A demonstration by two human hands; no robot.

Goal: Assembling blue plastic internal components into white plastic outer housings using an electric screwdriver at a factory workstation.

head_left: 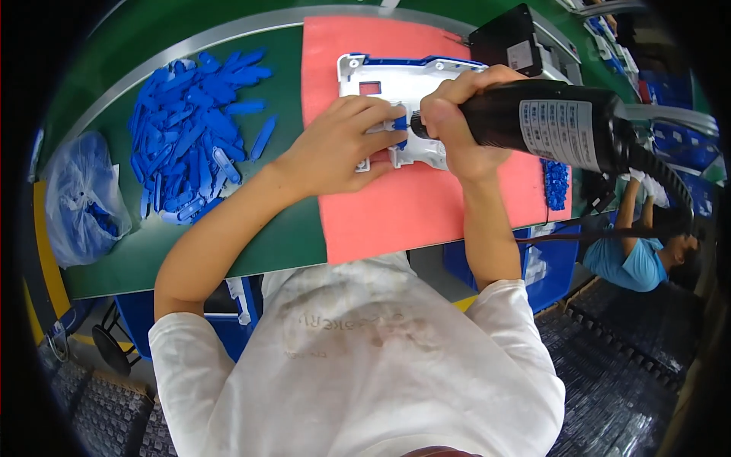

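A white plastic housing (415, 84) with a blue edge lies on a pink mat (449, 206). My left hand (343, 141) grips its left part, fingers over the top and thumb by the near edge. Beside those fingertips sits a small blue plastic piece (400, 129) in the housing. My right hand (472, 129) is wrapped around a black electric screwdriver (495, 114), held nearly level with its front end pointing left at the blue piece. The screwdriver's bit and any screw under it cannot be made out.
Long blue plastic pieces (186, 133) lie heaped on the green table (282, 228) at left, beside a clear plastic bag (84, 198). Small blue parts (555, 186) lie at the mat's right edge. A black box (525, 49) stands far right. The screwdriver's cable (674, 186) hangs right; another person (632, 251) works beyond.
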